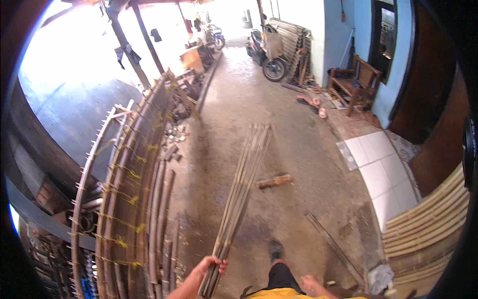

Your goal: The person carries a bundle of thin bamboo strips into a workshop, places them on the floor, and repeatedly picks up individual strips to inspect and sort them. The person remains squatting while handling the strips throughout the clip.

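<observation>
My left hand [213,265], at the bottom centre, is closed around the near part of a bundle of bamboo strips [238,197]. The long, thin strips slant forward and a little to the right, fanning out at the far end over the concrete floor. Low by my yellow shirt [281,294] is my right hand [309,284], its fingers curled in and nothing visible in them. A short piece of log [275,181] lies on the floor to the right of the strips. Farther right and nearer, a long narrow pole [334,247] rests on the ground.
Bamboo poles [160,214] and a long frame tied with yellow cord [132,199] line the left side. Pale bamboo lengths [428,209] are stacked at right, near white tiles [381,162]. Farther off are a wooden chair [354,82], sandals [321,112] and a parked motorbike [273,67].
</observation>
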### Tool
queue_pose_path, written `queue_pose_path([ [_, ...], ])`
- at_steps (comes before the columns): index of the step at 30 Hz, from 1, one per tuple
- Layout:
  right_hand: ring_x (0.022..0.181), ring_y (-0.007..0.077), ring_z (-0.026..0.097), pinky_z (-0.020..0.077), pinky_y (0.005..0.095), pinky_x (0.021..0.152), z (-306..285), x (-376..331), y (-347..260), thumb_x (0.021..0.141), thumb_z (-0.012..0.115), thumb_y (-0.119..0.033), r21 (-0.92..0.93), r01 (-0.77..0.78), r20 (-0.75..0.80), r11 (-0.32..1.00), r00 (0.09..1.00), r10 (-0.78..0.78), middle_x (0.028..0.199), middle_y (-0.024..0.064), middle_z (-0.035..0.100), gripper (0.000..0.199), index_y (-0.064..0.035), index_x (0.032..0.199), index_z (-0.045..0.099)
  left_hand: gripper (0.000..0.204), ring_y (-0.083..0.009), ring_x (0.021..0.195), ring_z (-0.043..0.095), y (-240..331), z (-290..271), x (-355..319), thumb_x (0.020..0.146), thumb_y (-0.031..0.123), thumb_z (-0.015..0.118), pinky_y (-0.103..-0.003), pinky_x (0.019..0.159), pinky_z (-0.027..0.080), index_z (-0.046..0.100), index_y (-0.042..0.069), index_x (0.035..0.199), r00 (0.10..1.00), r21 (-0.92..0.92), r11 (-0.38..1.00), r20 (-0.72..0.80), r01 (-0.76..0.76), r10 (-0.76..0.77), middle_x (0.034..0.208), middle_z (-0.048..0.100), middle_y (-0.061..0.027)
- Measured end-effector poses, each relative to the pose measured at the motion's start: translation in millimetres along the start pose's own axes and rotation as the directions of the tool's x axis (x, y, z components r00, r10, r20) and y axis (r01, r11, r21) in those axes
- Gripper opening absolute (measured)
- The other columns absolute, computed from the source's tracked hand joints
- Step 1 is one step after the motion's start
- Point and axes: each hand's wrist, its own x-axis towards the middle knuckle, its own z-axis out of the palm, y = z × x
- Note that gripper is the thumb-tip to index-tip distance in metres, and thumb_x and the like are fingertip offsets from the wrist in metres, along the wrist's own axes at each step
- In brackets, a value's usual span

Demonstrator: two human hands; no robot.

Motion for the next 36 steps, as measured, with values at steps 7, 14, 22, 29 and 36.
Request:
queue_pose_path([
  [7,0.131,0.0361,0.053,0.0416,0.0446,0.108,-52.8,74.7,-493.0,0.091,0.054,-0.067,-0.078,0.482,-0.188,0.873,0.852,-0.488,0.137,0.0213,0.059,0.079,-0.0036,0.138,0.055,0.024,-0.0279,0.062,0.063,41.3,109.7,-82.1,0.077,0.008,0.062,-0.040,0.059,0.054,0.059,0.002,0.100,0.809,0.761,0.640,-0.442,0.110,0.387,0.073,0.062,-0.0105],
  [14,0.135,0.0401,0.042,0.0386,0.0634,0.104,37.1,77.4,-782.9,0.067,0.039,-0.100,0.692,0.032,0.341,0.722,0.866,-0.366,0.161,0.0192,0.024,0.133,-0.0132,0.161,0.003,0.040,-0.0294,0.075,0.065,95.1,88.6,-140.0,0.083,0.010,0.061,-0.042,0.071,0.054,0.055,0.003,0.122,0.320,0.717,0.273,-0.573,0.641,0.755,0.087,0.064,-0.0151],
  [22,0.095,0.0349,0.065,0.0555,0.0514,0.081,54.1,8.4,-925.3,0.076,0.023,-0.097,0.943,-0.324,0.127,-0.079,0.567,-0.814,0.105,0.0202,0.061,0.109,-0.0084,0.137,0.041,0.037,-0.0294,0.087,0.063,274.3,53.6,-188.1,0.087,0.016,0.057,-0.044,0.078,0.053,0.057,0.004,0.122,0.165,0.538,0.100,-0.422,0.837,0.891,0.098,0.063,-0.0138],
  [29,0.107,0.0359,0.060,0.0514,0.0554,0.091,-17.3,-18.2,-1044.6,0.081,0.025,-0.093,0.933,-0.271,-0.074,-0.236,0.497,-0.865,0.115,0.0216,0.059,0.105,-0.0013,0.126,0.050,0.035,-0.0295,0.096,0.062,464.6,55.2,-216.3,0.091,0.021,0.052,-0.045,0.085,0.052,0.058,0.006,0.122,0.302,0.420,-0.247,-0.068,0.873,0.951,0.106,0.063,-0.0127],
  [36,0.113,0.0299,0.057,0.0461,0.0546,0.098,-131.5,-5.9,-1133.4,0.092,0.036,-0.074,0.846,0.021,-0.475,-0.532,0.482,-0.736,0.113,0.0149,0.058,0.078,-0.0027,0.121,0.050,0.032,-0.0304,0.099,0.061,720.6,148.4,-175.1,0.091,0.020,0.052,-0.045,0.086,0.052,0.060,0.005,0.119,0.461,0.122,-0.614,0.551,0.780,0.696,0.108,0.063,-0.0127],
])
